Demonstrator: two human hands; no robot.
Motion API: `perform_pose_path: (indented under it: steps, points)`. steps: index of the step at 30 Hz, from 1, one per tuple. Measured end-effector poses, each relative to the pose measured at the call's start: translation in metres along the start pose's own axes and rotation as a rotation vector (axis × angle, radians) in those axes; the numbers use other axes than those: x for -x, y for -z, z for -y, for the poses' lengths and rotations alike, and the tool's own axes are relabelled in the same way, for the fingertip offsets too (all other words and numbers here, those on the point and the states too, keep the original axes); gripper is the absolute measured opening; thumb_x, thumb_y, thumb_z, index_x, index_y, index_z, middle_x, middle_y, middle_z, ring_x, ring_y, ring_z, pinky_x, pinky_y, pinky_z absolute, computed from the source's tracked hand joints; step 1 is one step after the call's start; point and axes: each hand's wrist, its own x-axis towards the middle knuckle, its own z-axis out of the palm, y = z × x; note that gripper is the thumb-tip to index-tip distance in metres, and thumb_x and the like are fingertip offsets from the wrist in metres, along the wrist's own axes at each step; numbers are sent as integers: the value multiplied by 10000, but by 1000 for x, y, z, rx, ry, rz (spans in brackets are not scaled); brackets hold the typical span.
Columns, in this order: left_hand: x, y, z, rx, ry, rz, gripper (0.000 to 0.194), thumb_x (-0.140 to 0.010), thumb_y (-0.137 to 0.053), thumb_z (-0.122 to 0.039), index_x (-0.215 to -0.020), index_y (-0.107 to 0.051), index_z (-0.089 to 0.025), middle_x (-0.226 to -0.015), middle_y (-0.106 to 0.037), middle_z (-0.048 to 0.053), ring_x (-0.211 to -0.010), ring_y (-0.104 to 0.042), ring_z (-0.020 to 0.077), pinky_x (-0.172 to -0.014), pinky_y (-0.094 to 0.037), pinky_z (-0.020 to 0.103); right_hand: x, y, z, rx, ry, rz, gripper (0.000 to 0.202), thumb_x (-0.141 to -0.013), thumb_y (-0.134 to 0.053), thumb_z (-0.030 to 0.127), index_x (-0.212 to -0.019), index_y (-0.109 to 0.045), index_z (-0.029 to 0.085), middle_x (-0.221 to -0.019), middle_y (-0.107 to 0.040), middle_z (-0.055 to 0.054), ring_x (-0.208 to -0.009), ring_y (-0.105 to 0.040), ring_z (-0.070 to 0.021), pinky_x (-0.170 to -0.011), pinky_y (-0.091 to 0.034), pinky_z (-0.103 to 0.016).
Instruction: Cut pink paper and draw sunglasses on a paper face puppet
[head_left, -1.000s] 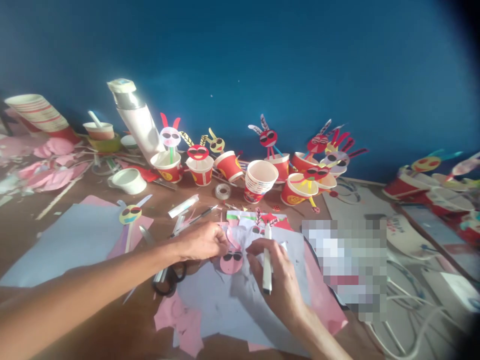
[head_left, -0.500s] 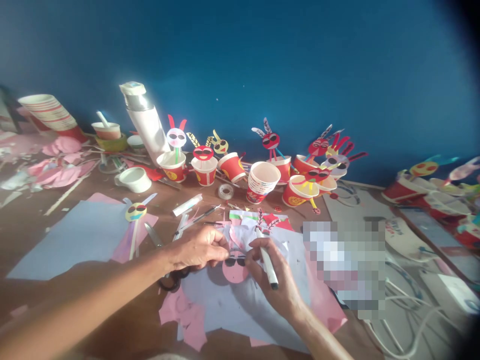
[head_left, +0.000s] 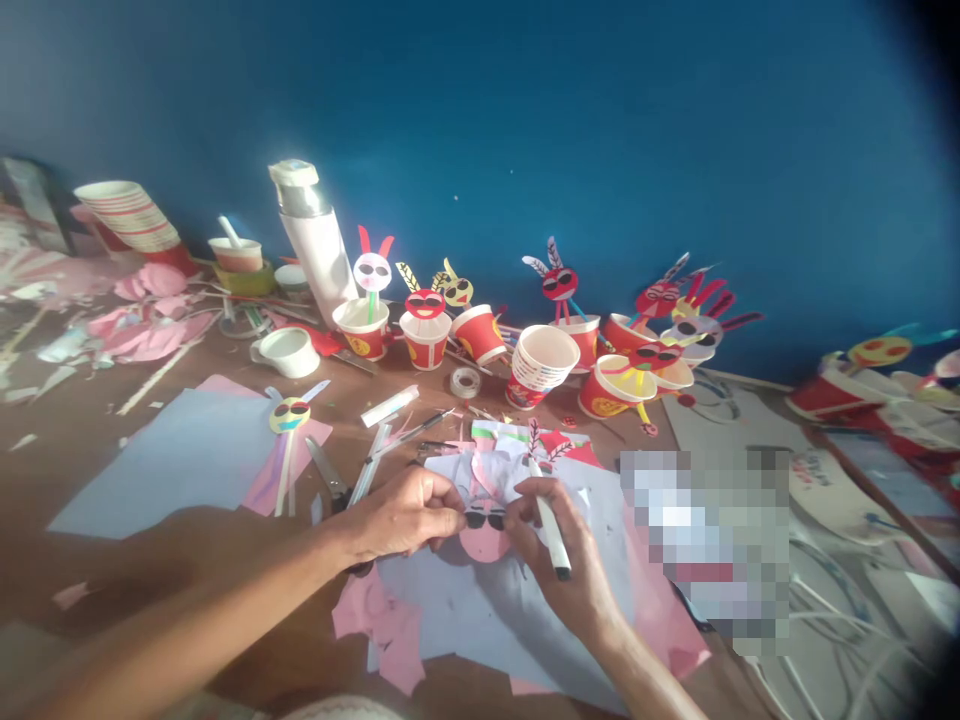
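A round pink paper face with black sunglasses-like eyes lies on pale blue-grey paper. My left hand is closed, thumb and fingertips pinching the face's left edge by one eye. My right hand is closed around a white marker, its black end pointing down toward me. The fingertips of that hand also touch the face's right edge. Just above the face lie leaf-patterned paper strips. Scissors lie beside my left hand, their handles partly hidden.
Red paper cups with several paper-face figures line the blue wall. A white thermos, a white cup and a tape roll stand on the brown table. Pink scraps lie nearer me; cables run at right.
The view has turned slightly left, so everything sits farther right. Both hands stay at the pink face with little movement, and the marker remains in the right hand.
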Motion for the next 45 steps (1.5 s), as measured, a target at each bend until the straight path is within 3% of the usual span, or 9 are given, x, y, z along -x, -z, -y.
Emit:
perform_pose_path:
  steps: [6, 10, 17, 22, 27, 31, 34, 41, 45]
  points:
    - [6, -5, -6, -38, -24, -43, 109, -739, -573, -255, -706, -590, -153, -533, -541, -47, -444, -433, 70, -402, -309, 167, 1, 0, 1, 61, 27, 36, 130, -912, -491, 244, -1025, -428, 234, -747, -540, 31, -672, -550, -127, -670, -477, -241]
    - [19, -4, -7, -84, -42, -84, 186, -777, -570, -314, -764, -649, -146, -557, -576, -27, -448, -462, 82, -411, -341, 175, 2, 3, 2, 142, 94, 75, 147, -908, -484, 230, -1048, -439, 230, -748, -553, 28, -663, -572, -124, -667, -473, -238]
    - [48, 35, 5, -204, -164, -452, 252, -879, -462, -356, -878, -610, -153, -627, -550, -27, -481, -427, 76, -448, -362, 178, -3, 16, -10, 244, 35, -38, 188, -892, -522, 307, -1056, -459, 238, -748, -599, 22, -696, -610, -144, -697, -485, -252]
    - [61, 45, 25, -331, -222, -573, 198, -887, -478, -304, -829, -611, -168, -652, -538, -28, -557, -462, 91, -499, -364, 188, -2, 17, -13, 346, -17, -39, 205, -889, -506, 362, -1057, -458, 254, -763, -619, 19, -730, -634, -163, -691, -489, -260]
    - [71, 26, 42, -484, -294, -501, 172, -891, -514, -226, -781, -638, -179, -760, -602, -7, -680, -534, 112, -637, -402, 224, -4, 19, -15, 442, -66, -28, 230, -874, -503, 397, -1059, -461, 269, -773, -649, 21, -745, -647, -189, -699, -473, -300]
    - [79, 8, 49, -862, -396, -351, 123, -891, -532, -178, -808, -622, -170, -829, -580, 22, -787, -532, 161, -664, -396, 268, -4, 22, -16, 489, -90, -15, 227, -870, -484, 400, -1064, -453, 284, -790, -651, 21, -744, -621, -207, -740, -463, -358]
    - [83, 3, 51, -1037, -355, -268, 105, -863, -555, -139, -763, -571, -165, -863, -542, 27, -794, -507, 173, -641, -390, 279, -3, 22, -16, 500, -85, 16, 226, -871, -479, 381, -1076, -444, 293, -810, -652, 19, -759, -606, -213, -740, -467, -369]
    - [84, -1, 45, -1099, -291, -202, 167, -794, -513, -19, -776, -549, -181, -957, -530, 38, -861, -517, 202, -703, -410, 325, -4, 18, -11, 596, 43, 1, 184, -876, -455, 285, -1059, -444, 270, -748, -661, 21, -726, -604, -213, -703, -475, -361]
    - [80, -4, 47, -1074, -323, -242, 195, -751, -519, 2, -750, -580, -184, -999, -566, 63, -890, -546, 223, -745, -429, 333, -6, 17, -9, 640, 135, -17, 189, -872, -437, 211, -1056, -431, 254, -715, -665, 31, -634, -592, -190, -660, -480, -337]
